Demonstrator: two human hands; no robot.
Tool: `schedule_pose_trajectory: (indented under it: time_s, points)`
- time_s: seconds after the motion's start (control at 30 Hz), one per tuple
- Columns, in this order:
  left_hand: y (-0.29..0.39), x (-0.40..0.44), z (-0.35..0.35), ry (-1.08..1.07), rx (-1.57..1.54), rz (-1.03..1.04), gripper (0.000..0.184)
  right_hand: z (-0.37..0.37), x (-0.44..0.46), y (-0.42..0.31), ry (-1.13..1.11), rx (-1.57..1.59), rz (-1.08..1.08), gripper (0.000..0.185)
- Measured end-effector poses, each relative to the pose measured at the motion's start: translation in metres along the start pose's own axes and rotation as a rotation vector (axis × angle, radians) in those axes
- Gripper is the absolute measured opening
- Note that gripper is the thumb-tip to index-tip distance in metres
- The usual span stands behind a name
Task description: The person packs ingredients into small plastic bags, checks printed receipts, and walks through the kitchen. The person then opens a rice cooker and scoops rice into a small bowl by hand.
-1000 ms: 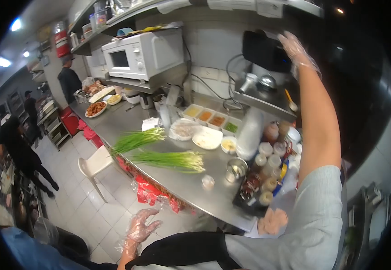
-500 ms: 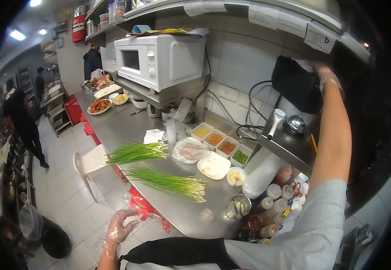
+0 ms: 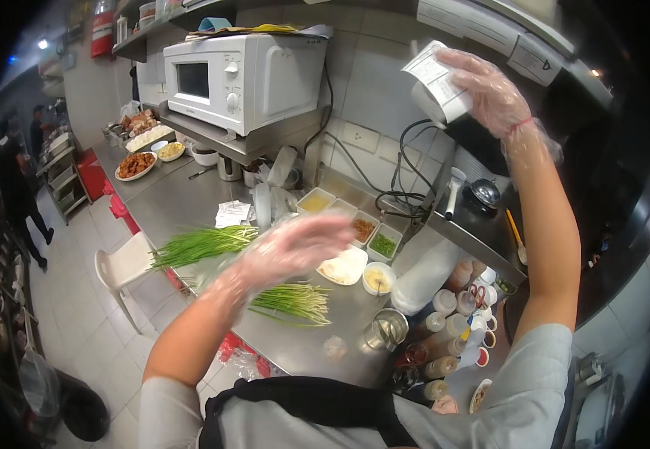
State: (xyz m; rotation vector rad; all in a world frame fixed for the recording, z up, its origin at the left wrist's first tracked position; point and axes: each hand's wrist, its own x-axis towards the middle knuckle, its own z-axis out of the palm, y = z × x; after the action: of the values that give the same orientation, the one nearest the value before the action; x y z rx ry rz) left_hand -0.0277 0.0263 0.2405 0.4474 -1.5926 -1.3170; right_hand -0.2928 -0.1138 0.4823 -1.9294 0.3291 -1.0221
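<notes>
In a clear plastic glove, my right hand (image 3: 489, 90) grips a printed paper receipt (image 3: 437, 84) high in front of the wall. The paper curls, its upper edge blurred. My left hand (image 3: 299, 243), also gloved and blurred by motion, stretches over the steel counter with its fingers extended and nothing visible in them. Beneath and beside that arm lie two bundles of long green chives, one farther back (image 3: 201, 245) and one nearer (image 3: 295, 303), both partly covered. A white dish (image 3: 344, 268) and a small bowl (image 3: 377, 278) stand just right of my left hand.
A white microwave (image 3: 265, 86) sits on a raised shelf. Topping tubs (image 3: 383, 243), a metal cup (image 3: 387, 329) and several squeeze bottles (image 3: 445, 325) line the counter's right. A call bell (image 3: 484, 193) rests on the side shelf. A person (image 3: 14, 187) stands far left.
My right hand has come left from the black box on the wall side, now with the receipt. My left hand has risen from beside the counter to above it. The view has shifted slightly.
</notes>
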Motion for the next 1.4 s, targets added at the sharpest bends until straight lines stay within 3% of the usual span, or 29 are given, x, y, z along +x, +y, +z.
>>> schedule_pose_trajectory:
  time_s: [0.1, 0.2, 0.3, 0.4, 0.43, 0.53, 0.6, 0.67, 0.8, 0.83, 0.87, 0.9, 0.93, 0.97, 1.07, 1.2, 1.3, 1.4]
  points:
    - [0.003, 0.051, 0.008, -0.293, -0.279, 0.014, 0.1, 0.047, -0.012, -0.003, -0.043, -0.053, 0.004, 0.037]
    - [0.017, 0.069, 0.018, -0.482, -0.536, 0.017, 0.107, 0.087, -0.022, -0.006, -0.081, -0.065, 0.041, 0.031]
    - [0.016, 0.083, 0.0, -0.565, -0.874, 0.151, 0.091, 0.115, -0.023, -0.01, -0.054, -0.042, 0.14, 0.027]
    - [0.027, 0.08, -0.023, -0.374, -0.962, 0.208, 0.087, 0.137, -0.019, -0.009, -0.033, -0.071, 0.149, 0.027]
    - [0.027, 0.08, -0.034, -0.293, -1.039, 0.247, 0.075, 0.147, -0.016, -0.009, 0.021, -0.113, 0.163, 0.028]
    - [0.042, 0.083, -0.066, 0.05, -0.946, 0.356, 0.079, 0.153, -0.007, 0.0, -0.037, -0.323, 0.115, 0.026]
    - [0.042, 0.085, -0.089, 0.161, -1.036, 0.399, 0.048, 0.169, 0.003, 0.003, -0.128, -0.541, 0.136, 0.023]
    - [0.043, 0.089, -0.108, 0.401, -0.933, 0.402, 0.036, 0.164, 0.016, 0.023, -0.279, -1.186, -0.168, 0.024]
    - [0.028, 0.084, -0.159, 0.57, -0.68, 0.302, 0.037, 0.156, 0.046, 0.023, -0.203, -1.525, -0.16, 0.023]
    - [0.028, 0.079, -0.166, 0.572, -0.671, 0.322, 0.037, 0.145, 0.054, 0.023, 0.027, -1.066, -0.091, 0.025]
    - [0.029, 0.072, -0.169, 0.576, -0.663, 0.342, 0.038, 0.129, 0.073, 0.013, 0.079, -1.342, -0.414, 0.027]
    - [0.028, 0.063, -0.172, 0.584, -0.655, 0.363, 0.038, 0.102, 0.088, 0.014, 0.317, -1.296, -0.426, 0.029]
    - [0.027, 0.054, -0.176, 0.581, -0.633, 0.356, 0.038, 0.112, 0.094, -0.002, 0.514, -0.963, -0.212, 0.028]
    - [0.025, 0.044, -0.18, 0.581, -0.611, 0.348, 0.038, 0.112, 0.104, -0.008, 0.64, -0.835, -0.252, 0.027]
    - [0.02, 0.01, -0.189, 0.654, -0.552, 0.29, 0.038, 0.062, 0.124, 0.002, 0.834, -0.696, -0.288, 0.027]
    - [0.008, -0.028, -0.209, 0.714, -0.534, 0.253, 0.039, 0.051, 0.125, 0.01, 0.886, -0.852, -0.215, 0.028]
    - [0.002, -0.042, -0.22, 0.753, -0.536, 0.233, 0.04, 0.042, 0.138, 0.001, 0.822, -0.796, -0.346, 0.027]
    - [-0.002, -0.05, -0.228, 0.776, -0.499, 0.208, 0.042, 0.07, 0.146, -0.009, 1.054, -1.297, -0.348, 0.021]
